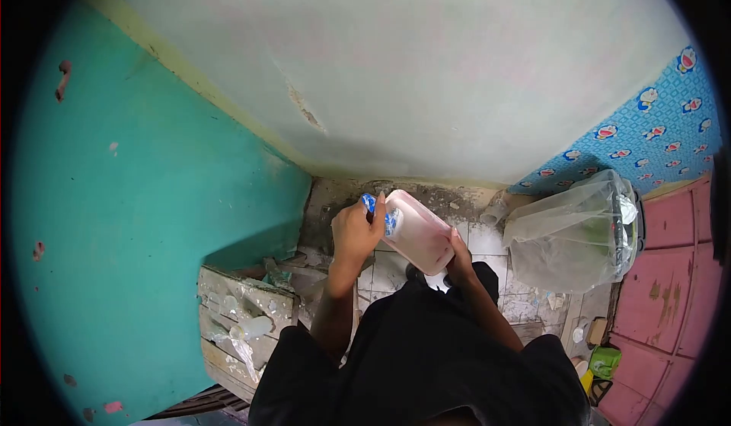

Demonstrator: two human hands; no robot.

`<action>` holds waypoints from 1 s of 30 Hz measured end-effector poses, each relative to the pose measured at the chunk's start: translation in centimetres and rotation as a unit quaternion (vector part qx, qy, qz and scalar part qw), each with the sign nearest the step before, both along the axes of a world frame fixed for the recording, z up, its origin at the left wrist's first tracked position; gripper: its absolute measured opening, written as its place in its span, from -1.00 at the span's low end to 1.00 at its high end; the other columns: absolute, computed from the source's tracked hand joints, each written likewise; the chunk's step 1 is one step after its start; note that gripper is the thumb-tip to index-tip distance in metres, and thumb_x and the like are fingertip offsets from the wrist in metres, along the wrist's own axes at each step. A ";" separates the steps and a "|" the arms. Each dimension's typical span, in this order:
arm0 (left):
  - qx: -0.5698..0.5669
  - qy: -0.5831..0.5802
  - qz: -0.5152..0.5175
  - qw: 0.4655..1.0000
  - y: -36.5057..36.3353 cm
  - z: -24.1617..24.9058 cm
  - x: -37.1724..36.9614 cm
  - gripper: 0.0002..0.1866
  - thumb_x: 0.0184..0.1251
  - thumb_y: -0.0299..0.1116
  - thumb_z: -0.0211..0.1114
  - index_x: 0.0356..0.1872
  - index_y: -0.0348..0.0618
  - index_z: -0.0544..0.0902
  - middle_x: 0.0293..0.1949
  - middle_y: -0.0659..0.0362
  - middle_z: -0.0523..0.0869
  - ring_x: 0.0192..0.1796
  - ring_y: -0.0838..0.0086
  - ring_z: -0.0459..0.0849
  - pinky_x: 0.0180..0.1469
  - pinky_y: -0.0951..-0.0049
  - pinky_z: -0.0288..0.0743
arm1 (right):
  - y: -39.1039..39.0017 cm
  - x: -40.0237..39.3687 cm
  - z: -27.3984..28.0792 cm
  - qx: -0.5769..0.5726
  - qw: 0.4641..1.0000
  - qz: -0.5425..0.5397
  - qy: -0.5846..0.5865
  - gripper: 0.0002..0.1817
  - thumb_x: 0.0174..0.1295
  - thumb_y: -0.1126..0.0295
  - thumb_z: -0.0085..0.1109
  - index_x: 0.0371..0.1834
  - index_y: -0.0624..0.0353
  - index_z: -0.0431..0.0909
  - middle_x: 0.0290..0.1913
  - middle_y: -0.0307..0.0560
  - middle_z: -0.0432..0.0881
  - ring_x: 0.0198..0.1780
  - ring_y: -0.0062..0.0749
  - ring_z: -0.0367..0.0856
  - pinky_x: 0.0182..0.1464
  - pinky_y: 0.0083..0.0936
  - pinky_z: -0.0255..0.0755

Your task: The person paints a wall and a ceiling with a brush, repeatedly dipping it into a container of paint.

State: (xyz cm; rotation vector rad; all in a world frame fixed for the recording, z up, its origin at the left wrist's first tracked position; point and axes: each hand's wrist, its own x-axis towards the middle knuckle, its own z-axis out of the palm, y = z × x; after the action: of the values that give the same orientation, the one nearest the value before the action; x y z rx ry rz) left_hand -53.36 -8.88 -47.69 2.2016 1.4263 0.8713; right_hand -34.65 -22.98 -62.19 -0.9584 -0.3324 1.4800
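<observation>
My left hand (355, 233) is closed around a blue handle, which looks like part of a scrub brush (393, 222) with a whitish head. The brush head is against the inside of a shallow pink plastic container (417, 232), near its left edge. My right hand (461, 259) grips that container by its lower right side, thumb along the rim. The container is tilted, its hollow side facing up toward me. My left fingers hide part of the brush.
A bin (563, 232) lined with a clear plastic bag stands to the right. At left, a worn wooden stool (221, 350) carries a plastic cup (256, 328). A green packet (606, 362) lies low by the pink panel. Walls close in ahead and at left.
</observation>
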 end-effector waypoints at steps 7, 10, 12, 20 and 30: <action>-0.007 0.028 -0.013 0.999 0.3 -2.2 1.1 -0.58 0.44 -0.10 0.25 -0.55 -0.21 0.60 -0.61 -0.09 0.64 -0.49 -0.14 0.65 -0.41 -0.04 0.48 | -0.1 -0.3 0.0 0.023 0.999 -0.005 -0.035 -0.33 0.53 -0.12 -0.16 0.38 0.27 0.32 0.22 0.04 0.54 0.22 -0.27 0.54 0.30 -0.28 0.40; 0.007 0.003 -0.012 1.000 0.1 -2.0 0.9 -0.61 0.44 -0.14 0.26 -0.52 -0.22 0.60 -0.61 -0.08 0.64 -0.50 -0.12 0.64 -0.43 -0.02 0.46 | -0.2 -0.2 0.3 0.026 0.998 -0.005 -0.062 -0.33 0.53 -0.12 -0.16 0.37 0.28 0.33 0.19 0.04 0.55 0.20 -0.27 0.55 0.29 -0.30 0.41; 0.011 -0.047 -0.002 0.999 0.0 -2.1 0.9 -0.62 0.44 -0.15 0.26 -0.50 -0.22 0.59 -0.60 -0.08 0.64 -0.51 -0.10 0.64 -0.45 0.01 0.45 | -0.3 -0.1 0.2 0.021 0.998 -0.007 -0.056 -0.33 0.53 -0.12 -0.16 0.36 0.28 0.33 0.17 0.04 0.55 0.18 -0.28 0.55 0.28 -0.32 0.41; -0.020 -0.054 0.021 0.998 -1.0 -3.1 -0.2 -0.66 0.42 -0.19 0.29 -0.50 -0.22 0.64 -0.58 -0.11 0.63 -0.50 -0.12 0.64 -0.46 0.05 0.46 | -0.6 0.0 0.0 0.023 0.995 0.024 -0.093 -0.32 0.52 -0.14 -0.14 0.35 0.28 0.34 0.15 0.01 0.56 0.16 -0.31 0.56 0.25 -0.33 0.44; -0.253 -0.360 0.126 0.889 -4.4 -5.7 -2.9 -0.66 0.58 -0.19 0.19 -0.22 -0.30 0.72 -0.51 0.20 0.72 -0.53 0.66 0.57 -0.50 0.57 0.34 | 0.2 1.7 -2.5 0.019 0.999 -0.006 -0.030 -0.27 0.51 -0.18 -0.16 0.39 0.29 0.31 0.21 0.10 0.56 0.20 -0.24 0.58 0.23 -0.26 0.51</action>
State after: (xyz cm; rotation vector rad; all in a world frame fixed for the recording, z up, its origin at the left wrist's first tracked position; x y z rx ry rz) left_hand -56.23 -13.32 -53.35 1.1398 1.3491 1.0893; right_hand -32.90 -22.79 -64.66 -0.9745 -0.3971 1.4314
